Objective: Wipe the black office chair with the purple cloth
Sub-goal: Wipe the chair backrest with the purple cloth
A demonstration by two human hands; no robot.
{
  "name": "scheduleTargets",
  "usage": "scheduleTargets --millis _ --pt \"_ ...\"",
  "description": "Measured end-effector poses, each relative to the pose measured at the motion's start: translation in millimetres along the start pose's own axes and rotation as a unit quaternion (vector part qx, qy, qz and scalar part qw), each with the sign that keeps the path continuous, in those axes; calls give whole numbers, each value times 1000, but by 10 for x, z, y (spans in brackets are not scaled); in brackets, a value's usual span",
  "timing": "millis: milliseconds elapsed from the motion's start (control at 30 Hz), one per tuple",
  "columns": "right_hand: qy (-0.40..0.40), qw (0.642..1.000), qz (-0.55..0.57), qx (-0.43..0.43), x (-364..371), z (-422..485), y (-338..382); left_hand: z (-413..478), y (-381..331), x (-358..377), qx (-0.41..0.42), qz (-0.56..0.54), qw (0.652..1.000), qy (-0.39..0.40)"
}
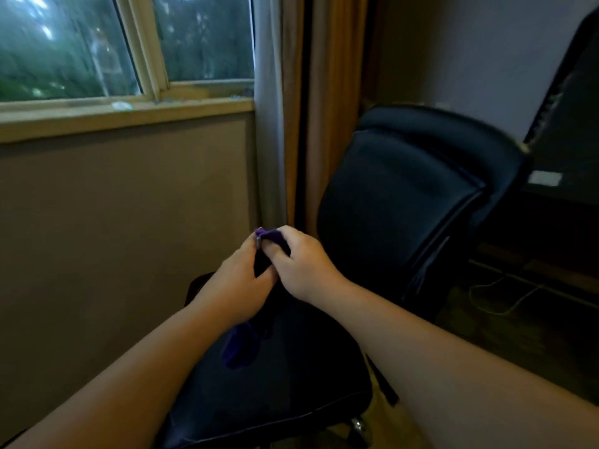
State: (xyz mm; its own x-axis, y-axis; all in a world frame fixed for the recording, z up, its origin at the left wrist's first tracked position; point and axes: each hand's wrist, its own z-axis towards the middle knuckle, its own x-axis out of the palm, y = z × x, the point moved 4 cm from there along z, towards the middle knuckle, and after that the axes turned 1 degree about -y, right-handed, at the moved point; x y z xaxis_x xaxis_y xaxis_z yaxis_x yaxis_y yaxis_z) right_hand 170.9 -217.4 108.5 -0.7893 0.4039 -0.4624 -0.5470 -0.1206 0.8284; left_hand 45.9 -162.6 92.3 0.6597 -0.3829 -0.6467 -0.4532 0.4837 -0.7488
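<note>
Now both hands, left & right, pinch purple cloth hanging vertically over chair seat.

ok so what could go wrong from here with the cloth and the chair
Both hands, left and right, pinch the cloth bunched above the seat; wiping with it bunched would likely cover little surface. The chair has a caster, so pressing on it might roll it toward the desk. A cable lies on the floor beside the chair and could snag a wheel.
</note>
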Motion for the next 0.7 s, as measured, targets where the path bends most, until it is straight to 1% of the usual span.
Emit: scheduleTargets --millis 133,200,300,433,533,567,600,700 --pt "-39 999 -2 -25 -566 -159 296 -42 -595 58 49 -74 996 -15" --pt "-65 996 -40 -49 -851 -234 426 -64 -876 116 70 -118 990 -13" --pt "-96 986 -128 -55 -1306 -300 621 -107 -1217 221 94 -181 979 -15" --pt "-180 947 -256 -76 -2102 -295 851 -105 -1497 355 73 -269 959 -46" --pt "-232 898 -365 -83 -2687 -275 856 -67 -1622 445 71 -270 958 -62" --pt "-236 887 -390 -73 -2851 -265 795 -57 -1644 476 77 -262 960 -60" --pt "-227 886 -400 -56 -2988 -254 699 -54 -1659 506 81 -259 961 -59" --pt "-158 922 -354 22 -3136 -269 277 -78 -1661 545 80 -248 964 -53"
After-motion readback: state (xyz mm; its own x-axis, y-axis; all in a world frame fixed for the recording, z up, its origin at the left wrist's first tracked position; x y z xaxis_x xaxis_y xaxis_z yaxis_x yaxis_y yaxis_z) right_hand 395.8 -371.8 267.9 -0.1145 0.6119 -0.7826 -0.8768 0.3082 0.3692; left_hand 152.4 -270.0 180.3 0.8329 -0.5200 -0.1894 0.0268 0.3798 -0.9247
